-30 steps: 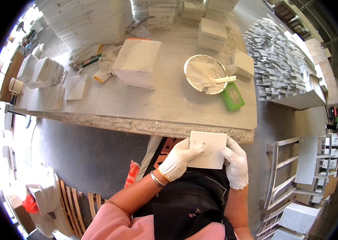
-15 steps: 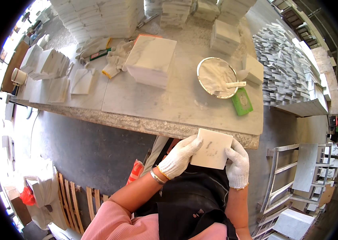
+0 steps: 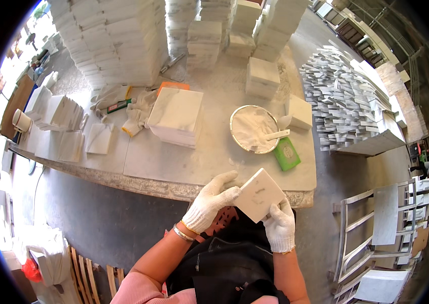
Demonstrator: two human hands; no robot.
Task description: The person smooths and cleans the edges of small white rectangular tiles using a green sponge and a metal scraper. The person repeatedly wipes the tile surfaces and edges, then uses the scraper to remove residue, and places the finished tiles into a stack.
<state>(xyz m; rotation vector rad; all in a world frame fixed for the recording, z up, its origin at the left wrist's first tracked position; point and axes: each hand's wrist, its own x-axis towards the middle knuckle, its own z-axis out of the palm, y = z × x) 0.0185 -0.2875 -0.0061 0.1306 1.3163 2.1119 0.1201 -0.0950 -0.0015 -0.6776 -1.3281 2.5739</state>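
— So, where's the tile?
— White tile [image 3: 260, 196], held up in front of the black apron [image 3: 219, 268]. From it: powder bowl [image 3: 231, 133] at twelve o'clock, green box [image 3: 288, 157] at one, tile stack [image 3: 176, 117] between ten and eleven, all three on the stone table [image 3: 174, 168].
— Which way does it point?
— Diamond-wise. One corner at twelve, opposite corner at six, grey-marked face up. Thickness shows along its ten o'clock side. Outline near square; longer-looking sides run from past one to past seven. Could be tilt; true long axis, cannot tell.
— Hands?
— Right hand [image 3: 279, 229] at five o'clock, grasping the tile: thumb on the face, other fingers behind. Right forearm [image 3: 290, 276] aims just short of twelve. Left hand [image 3: 208, 205] at nine, loose, fingers apart, thumb tip by the near corner. Touching? Cannot tell. Left forearm [image 3: 161, 256] aims between one and two; bracelet [image 3: 183, 234] at the wrist.
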